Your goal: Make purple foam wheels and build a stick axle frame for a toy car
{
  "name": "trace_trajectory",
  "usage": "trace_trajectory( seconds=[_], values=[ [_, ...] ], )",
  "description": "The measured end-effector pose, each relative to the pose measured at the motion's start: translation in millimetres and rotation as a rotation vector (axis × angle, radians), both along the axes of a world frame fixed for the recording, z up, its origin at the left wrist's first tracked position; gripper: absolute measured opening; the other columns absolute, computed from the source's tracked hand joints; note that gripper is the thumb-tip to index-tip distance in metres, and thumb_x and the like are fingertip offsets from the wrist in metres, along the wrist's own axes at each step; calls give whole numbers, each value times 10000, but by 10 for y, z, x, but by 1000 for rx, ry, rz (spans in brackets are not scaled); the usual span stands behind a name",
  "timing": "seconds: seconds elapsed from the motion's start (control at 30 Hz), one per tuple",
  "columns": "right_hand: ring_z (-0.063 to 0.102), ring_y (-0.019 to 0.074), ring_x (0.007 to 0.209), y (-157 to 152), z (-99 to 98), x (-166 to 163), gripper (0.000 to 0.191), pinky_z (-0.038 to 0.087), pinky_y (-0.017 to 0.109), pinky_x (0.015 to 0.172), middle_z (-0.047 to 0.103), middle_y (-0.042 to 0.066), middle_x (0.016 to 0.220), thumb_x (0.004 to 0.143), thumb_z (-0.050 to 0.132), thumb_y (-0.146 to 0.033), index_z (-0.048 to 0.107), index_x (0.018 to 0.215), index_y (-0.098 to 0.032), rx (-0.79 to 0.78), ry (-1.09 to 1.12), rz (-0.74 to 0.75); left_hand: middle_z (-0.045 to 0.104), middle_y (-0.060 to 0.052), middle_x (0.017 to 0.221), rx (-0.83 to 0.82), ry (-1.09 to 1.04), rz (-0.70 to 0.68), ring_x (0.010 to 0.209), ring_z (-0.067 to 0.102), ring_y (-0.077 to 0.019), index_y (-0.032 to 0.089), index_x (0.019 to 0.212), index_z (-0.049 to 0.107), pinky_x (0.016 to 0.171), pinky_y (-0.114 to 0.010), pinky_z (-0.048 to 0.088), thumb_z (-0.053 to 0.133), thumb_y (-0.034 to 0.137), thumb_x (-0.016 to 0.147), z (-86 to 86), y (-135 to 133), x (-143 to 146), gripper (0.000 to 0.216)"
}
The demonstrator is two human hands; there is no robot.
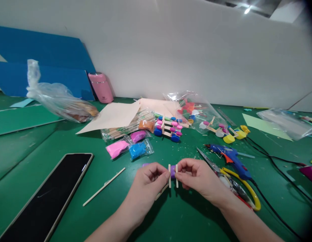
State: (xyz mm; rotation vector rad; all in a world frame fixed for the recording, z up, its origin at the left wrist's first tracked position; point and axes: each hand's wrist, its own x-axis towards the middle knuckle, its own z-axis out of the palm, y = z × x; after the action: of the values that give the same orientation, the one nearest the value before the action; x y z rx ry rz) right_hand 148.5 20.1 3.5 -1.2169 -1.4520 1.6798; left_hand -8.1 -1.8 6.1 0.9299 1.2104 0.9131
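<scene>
My left hand (148, 183) and my right hand (196, 178) meet over the green table (32, 161), both pinched on a small craft piece (173, 173): a purple bottle cap between two short upright wooden sticks. A longer stick runs from the piece under my left fingers. A second purple cap (145, 165) peeks out behind my left hand.
A black tablet (48, 196) lies at front left beside a loose wooden skewer (104, 186). Scissors with yellow handles (236, 185) and a blue glue gun (231, 158) sit to the right. Clay packets (128, 148), finished stick-and-cap models (168, 129) and plastic bags lie behind.
</scene>
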Motion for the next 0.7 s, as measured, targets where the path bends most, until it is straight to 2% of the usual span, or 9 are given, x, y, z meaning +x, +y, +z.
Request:
trace_trajectory(
  seconds=[0.2, 0.5, 0.7],
  values=[
    [453, 54, 462, -10, 13, 0, 165, 358, 169, 450, 467, -72, 539, 708, 632, -283, 526, 702, -156, 0, 21, -25, 452, 44, 482, 9, 50, 6, 460, 340, -80, 145, 555, 542, 447, -204, 240, 608, 322, 672, 1, 6, 19, 223],
    [465, 55, 473, -6, 39, 21, 242, 385, 180, 457, 516, -39, 617, 715, 622, -384, 573, 714, -147, 4, 8, 7, 466, 40, 494, -1, 39, -27, 472, 353, -82, 148, 570, 559, 453, -201, 262, 621, 354, 675, -69, 18, 6, 239],
    [473, 50, 467, -12, 28, 14, 228, 381, 166, 446, 517, -46, 598, 706, 640, -361, 570, 699, -144, -4, 21, -3, 475, 39, 501, 4, 43, -49, 477, 361, -82, 146, 583, 561, 450, -200, 277, 618, 324, 689, -77, 6, 12, 215]
  ],
)
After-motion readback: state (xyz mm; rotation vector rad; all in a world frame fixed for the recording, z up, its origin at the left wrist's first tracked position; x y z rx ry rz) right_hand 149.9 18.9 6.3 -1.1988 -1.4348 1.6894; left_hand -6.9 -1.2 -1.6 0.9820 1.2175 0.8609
